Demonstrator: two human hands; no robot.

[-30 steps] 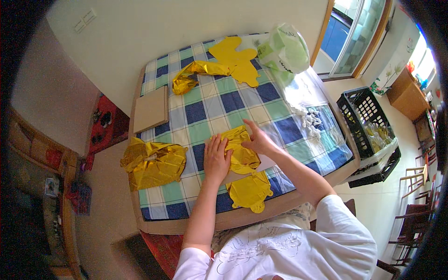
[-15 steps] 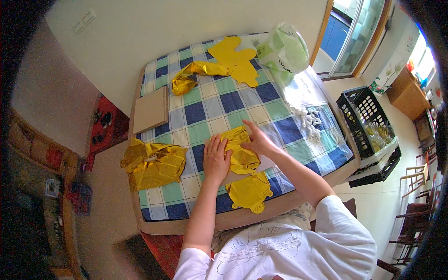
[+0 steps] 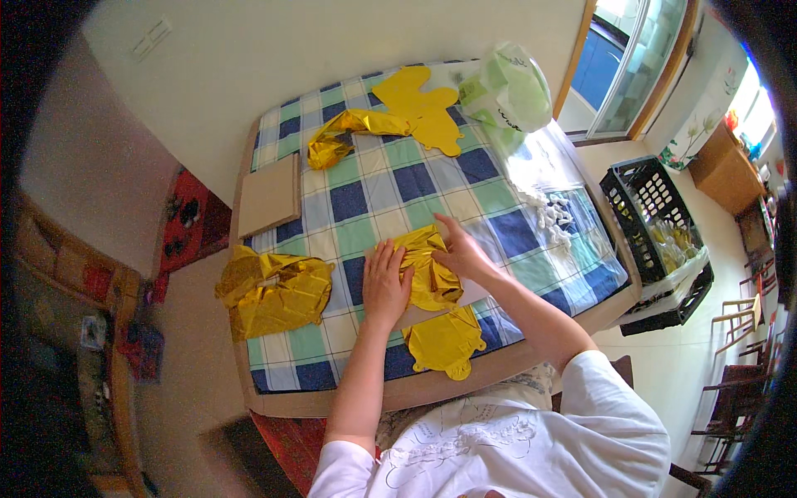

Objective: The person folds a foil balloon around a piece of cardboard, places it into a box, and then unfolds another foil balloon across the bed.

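Note:
A crumpled gold foil sheet, apparently a flat foil balloon (image 3: 431, 278), lies on a pale flat board (image 3: 473, 292) in front of me. My left hand (image 3: 385, 280) rests flat on its left edge, fingers stretched forward. On its right side my right hand (image 3: 463, 253) touches the foil with fingers apart, the index finger pointing away from me. Toward me, a flatter gold foil piece with rounded lobes (image 3: 447, 342) sticks out from the board's near edge. Parts of the foil under both hands are hidden.
The table has a checked cloth (image 3: 349, 202). More gold foil (image 3: 282, 295) lies left, and a lobed yellow-gold piece (image 3: 427, 108) at the back. Around them are a tan board (image 3: 271, 197), a green-white plastic bag (image 3: 508, 90), white scraps (image 3: 554, 220) and a black crate (image 3: 643, 203).
Hardly anything differs. The foil's creases between my hands have shifted slightly, and both hands stay in nearly the same place.

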